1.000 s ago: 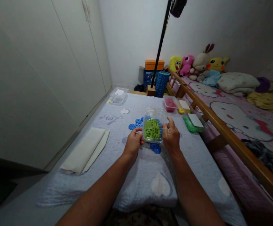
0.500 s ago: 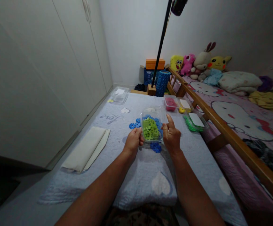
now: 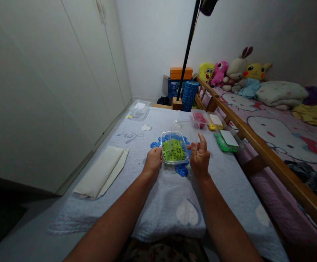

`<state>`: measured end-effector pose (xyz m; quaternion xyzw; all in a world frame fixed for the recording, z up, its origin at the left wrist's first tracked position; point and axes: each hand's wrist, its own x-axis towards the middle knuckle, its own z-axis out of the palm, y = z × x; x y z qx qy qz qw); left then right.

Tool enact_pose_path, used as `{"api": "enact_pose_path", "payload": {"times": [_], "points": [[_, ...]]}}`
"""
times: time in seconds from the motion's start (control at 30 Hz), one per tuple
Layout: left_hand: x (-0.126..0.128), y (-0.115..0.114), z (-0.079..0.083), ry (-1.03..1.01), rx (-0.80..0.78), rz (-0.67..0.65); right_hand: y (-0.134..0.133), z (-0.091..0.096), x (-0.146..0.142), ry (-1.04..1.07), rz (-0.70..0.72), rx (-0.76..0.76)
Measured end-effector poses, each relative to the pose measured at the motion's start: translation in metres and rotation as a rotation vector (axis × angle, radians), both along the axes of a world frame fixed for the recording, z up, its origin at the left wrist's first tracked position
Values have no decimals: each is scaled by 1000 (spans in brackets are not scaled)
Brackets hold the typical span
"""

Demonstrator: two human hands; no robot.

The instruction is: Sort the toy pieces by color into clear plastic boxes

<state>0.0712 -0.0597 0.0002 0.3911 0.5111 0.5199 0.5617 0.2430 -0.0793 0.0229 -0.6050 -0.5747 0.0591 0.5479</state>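
My left hand (image 3: 153, 160) is closed on the left end of a clear plastic box (image 3: 174, 150) filled with green pieces, holding it just above the quilt. The box's clear lid (image 3: 184, 128) is tipped up and back. My right hand (image 3: 200, 155) is at the box's right side with fingers apart and the index finger raised beside the lid's edge. Blue flower-shaped pieces (image 3: 181, 170) lie on the quilt under and around the box.
Small boxes of red pieces (image 3: 199, 119), yellow pieces (image 3: 215, 124) and green pieces (image 3: 227, 142) line the wooden bed rail (image 3: 259, 147). A folded white cloth (image 3: 103, 171) lies left. A clear box (image 3: 138, 110) sits far left, a black pole (image 3: 187, 54) beyond.
The box has come down and nearer to me. Its lid has swung up and open. My right hand has let go of the box's side and its fingers have spread.
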Motion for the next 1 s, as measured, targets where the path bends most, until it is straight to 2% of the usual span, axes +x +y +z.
{"api": "enact_pose_path", "payload": {"times": [0.17, 0.3, 0.53, 0.63, 0.73, 0.9, 1.0], "points": [[-2, 0, 2, 0, -34, 29, 6, -3, -1, 292, -20, 21], [-4, 0, 5, 64, 1, 5, 16, -6, 14, 495, -57, -14], [-26, 8, 19, 236, 151, 129, 28, -13, 48, 690, -100, -202], [-42, 14, 32, 394, 235, 185, 28, -15, 51, 624, -54, -306], [-51, 17, 45, 636, 249, 234, 29, -19, 47, 494, -37, -344], [-51, 21, 62, 976, 227, 213, 30, -28, 33, 342, 28, -381], [-47, 27, 68, 1122, 236, 180, 31, -32, 31, 249, 6, -364]]}}
